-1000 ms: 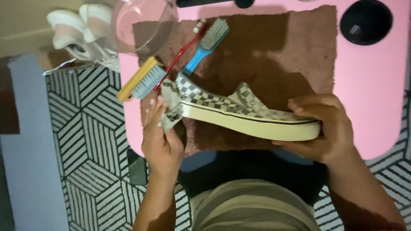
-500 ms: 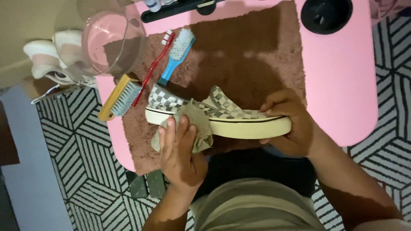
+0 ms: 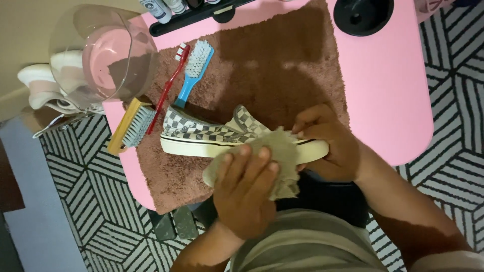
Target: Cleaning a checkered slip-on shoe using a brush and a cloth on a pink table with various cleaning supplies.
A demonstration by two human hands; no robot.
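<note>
The left hand [image 3: 247, 191] presses a beige cloth [image 3: 275, 161] against the white sole of a checkered slip-on shoe [image 3: 212, 133], fingers spread flat over it. The right hand [image 3: 327, 146] has its grip closed around the shoe's heel, holding it on the brown towel [image 3: 282, 65] over the pink surface [image 3: 393, 90].

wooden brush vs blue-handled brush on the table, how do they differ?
The wooden brush has a broad tan block back; the blue-handled brush has a slim handle with a pale bristle head. The wooden brush lies at the pink table edge, off the brown mat; the blue-handled brush lies on it. Both lie untouched by either hand.
</note>
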